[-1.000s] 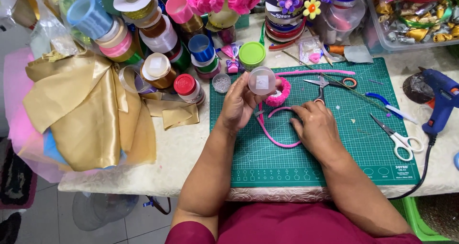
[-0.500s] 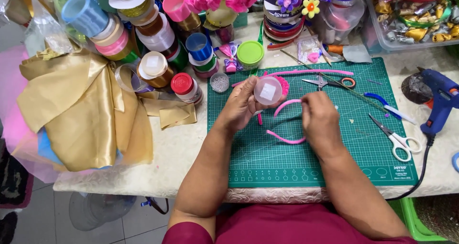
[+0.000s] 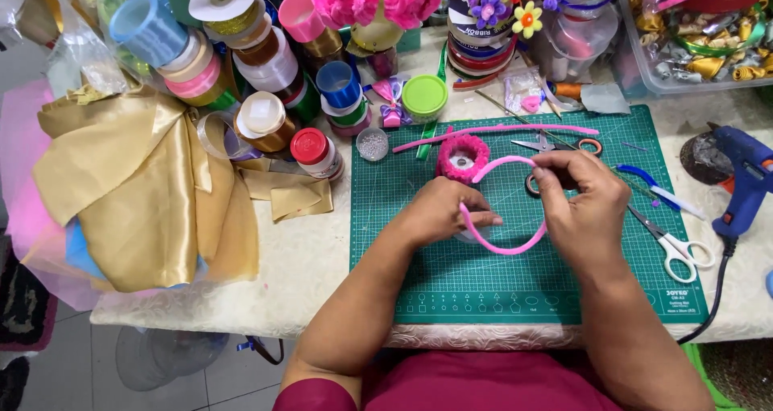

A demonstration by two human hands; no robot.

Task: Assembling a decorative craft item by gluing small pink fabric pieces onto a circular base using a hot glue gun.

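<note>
On white table [image 3: 314, 274]: green cutting mat [image 3: 515, 290], gold fabric [image 3: 137, 202].

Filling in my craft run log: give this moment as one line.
left hand: holds pink pipe cleaner end | right hand: pinches other end | shape: curved loop | surface: green cutting mat

Two bare forearms reach up from the bottom of the frame toward its centre, coming out of short dark red sleeves. The left hand [image 3: 441, 211] lies just left of centre, back turned up, fingers curled loosely under and the thumb stretched out to the right, pinching. The right hand [image 3: 581, 204] sits just right of centre and a little higher, also back up, its wrist bent slightly; the thumb and first fingers are drawn together in a pinch at the hand's upper left, the remaining fingers folded in. The hands are near each other, not touching
</note>
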